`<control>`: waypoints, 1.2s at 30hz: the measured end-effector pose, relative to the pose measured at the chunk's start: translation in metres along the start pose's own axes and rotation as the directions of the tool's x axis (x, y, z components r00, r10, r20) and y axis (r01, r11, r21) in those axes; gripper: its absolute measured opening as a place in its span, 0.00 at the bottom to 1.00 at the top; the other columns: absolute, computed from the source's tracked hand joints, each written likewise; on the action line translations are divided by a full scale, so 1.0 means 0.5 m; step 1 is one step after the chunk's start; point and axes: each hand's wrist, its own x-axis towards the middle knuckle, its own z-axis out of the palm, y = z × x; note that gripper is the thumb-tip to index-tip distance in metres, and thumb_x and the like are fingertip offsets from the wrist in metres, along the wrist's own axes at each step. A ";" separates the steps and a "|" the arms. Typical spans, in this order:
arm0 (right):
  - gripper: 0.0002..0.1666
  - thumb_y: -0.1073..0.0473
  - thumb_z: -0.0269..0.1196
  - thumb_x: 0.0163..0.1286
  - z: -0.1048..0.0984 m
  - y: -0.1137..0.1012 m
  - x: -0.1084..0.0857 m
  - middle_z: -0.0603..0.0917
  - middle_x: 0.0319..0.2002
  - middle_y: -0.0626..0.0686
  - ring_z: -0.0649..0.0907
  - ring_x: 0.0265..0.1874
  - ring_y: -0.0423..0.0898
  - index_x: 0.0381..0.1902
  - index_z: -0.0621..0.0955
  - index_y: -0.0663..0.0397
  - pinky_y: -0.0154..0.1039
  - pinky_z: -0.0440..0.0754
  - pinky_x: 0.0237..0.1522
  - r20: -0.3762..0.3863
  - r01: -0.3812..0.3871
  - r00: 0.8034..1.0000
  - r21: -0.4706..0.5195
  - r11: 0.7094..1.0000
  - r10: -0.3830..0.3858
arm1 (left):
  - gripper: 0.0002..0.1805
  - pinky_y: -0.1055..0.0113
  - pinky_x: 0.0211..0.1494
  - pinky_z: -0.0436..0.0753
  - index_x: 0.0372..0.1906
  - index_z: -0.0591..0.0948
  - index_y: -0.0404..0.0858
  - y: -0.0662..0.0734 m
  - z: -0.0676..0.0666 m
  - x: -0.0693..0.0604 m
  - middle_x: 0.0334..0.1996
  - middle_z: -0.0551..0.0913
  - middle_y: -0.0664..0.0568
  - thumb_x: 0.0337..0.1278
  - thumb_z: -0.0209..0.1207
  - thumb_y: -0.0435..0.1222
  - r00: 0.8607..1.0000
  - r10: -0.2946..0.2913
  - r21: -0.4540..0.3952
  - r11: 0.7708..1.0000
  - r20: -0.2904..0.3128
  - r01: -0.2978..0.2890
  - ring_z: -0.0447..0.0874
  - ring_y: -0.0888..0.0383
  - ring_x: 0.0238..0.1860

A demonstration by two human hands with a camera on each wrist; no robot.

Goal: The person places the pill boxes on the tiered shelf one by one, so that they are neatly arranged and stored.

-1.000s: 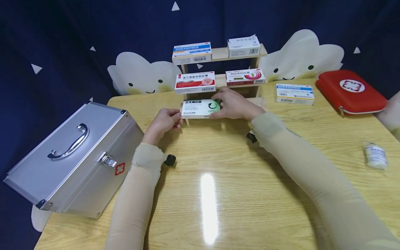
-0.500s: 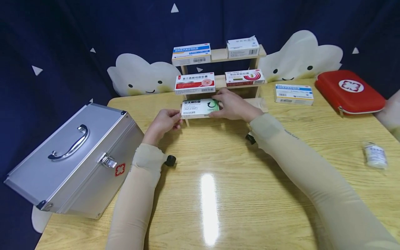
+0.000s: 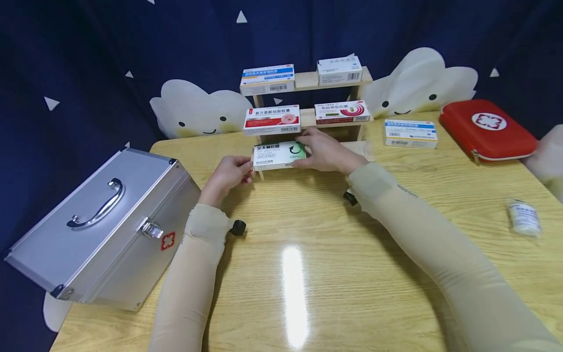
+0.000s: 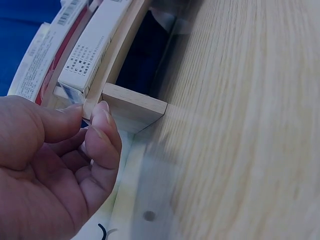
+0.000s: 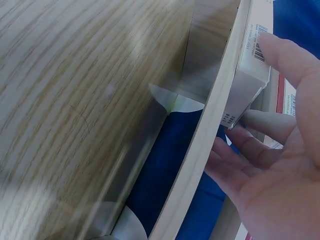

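A white and green medicine box (image 3: 279,155) lies on the lowest tier of a small wooden shelf (image 3: 306,81). My right hand (image 3: 331,152) grips the box's right end, thumb at the front and fingers behind; the right wrist view shows that end of the box (image 5: 248,82) just above the shelf board (image 5: 197,155). At the left end, my left hand (image 3: 227,177) pinches the board's tip between thumb and fingers, close to the box's corner (image 4: 75,82). On the tiers above are a red and white box (image 3: 272,120), a pink-ringed box (image 3: 342,112), a blue-striped box (image 3: 267,79) and a white box (image 3: 339,70).
A silver metal case (image 3: 105,230) stands at the left of the wooden table (image 3: 343,274). To the right are another blue and white box (image 3: 410,134), a red zipped case (image 3: 488,129) and a small wrapped white roll (image 3: 524,218). A dark blue curtain (image 3: 281,29) hangs behind.
Both hands keep their holds on the box and shelf end. The head view has shifted slightly, so everything sits a little lower and further left; otherwise nothing has visibly moved.
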 end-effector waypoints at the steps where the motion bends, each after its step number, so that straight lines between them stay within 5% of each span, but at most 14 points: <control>1: 0.51 0.40 0.71 0.61 0.000 -0.001 -0.001 0.67 0.65 0.61 0.70 0.62 0.55 0.71 0.67 0.64 0.50 0.65 0.67 0.002 -0.004 1.000 0.001 1.000 0.004 | 0.21 0.70 0.34 0.79 0.67 0.71 0.29 0.000 0.000 0.000 0.41 0.79 0.39 0.78 0.47 0.35 1.000 -0.003 0.002 1.000 -0.001 0.003 0.76 0.59 0.29; 11: 0.51 0.38 0.69 0.62 -0.024 -0.003 -0.029 0.65 0.69 0.62 0.69 0.64 0.57 0.73 0.66 0.59 0.52 0.64 0.68 0.006 0.009 1.000 -0.037 0.999 -0.009 | 0.21 0.71 0.32 0.79 0.67 0.71 0.29 0.002 0.000 -0.001 0.42 0.79 0.39 0.78 0.47 0.35 1.000 -0.009 0.005 1.000 -0.002 0.009 0.76 0.59 0.30; 21: 0.41 0.42 0.68 0.65 -0.121 0.012 -0.122 0.70 0.66 0.65 0.71 0.63 0.63 0.68 0.73 0.61 0.59 0.66 0.65 0.012 0.067 0.998 -0.153 0.986 -0.066 | 0.21 0.69 0.36 0.80 0.68 0.71 0.30 0.004 0.001 -0.003 0.45 0.79 0.38 0.78 0.47 0.35 1.000 -0.030 -0.002 1.000 0.003 0.030 0.76 0.58 0.31; 30: 0.37 0.42 0.65 0.68 -0.244 0.112 -0.220 0.76 0.59 0.67 0.78 0.50 0.62 0.66 0.75 0.61 0.59 0.75 0.52 -0.094 -0.063 0.995 -0.183 0.981 0.046 | 0.21 0.68 0.37 0.80 0.67 0.71 0.30 0.003 0.001 -0.002 0.44 0.80 0.38 0.78 0.47 0.36 1.000 -0.016 0.014 1.000 -0.002 0.016 0.77 0.59 0.30; 36: 0.45 0.35 0.60 0.70 -0.291 0.201 -0.259 0.70 0.64 0.70 0.74 0.52 0.64 0.70 0.70 0.62 0.64 0.72 0.54 -0.090 -0.254 0.966 -0.135 0.958 0.244 | 0.20 0.68 0.37 0.80 0.65 0.72 0.29 0.002 0.001 -0.004 0.45 0.79 0.37 0.78 0.47 0.35 1.000 -0.011 0.009 1.000 -0.004 0.011 0.77 0.58 0.31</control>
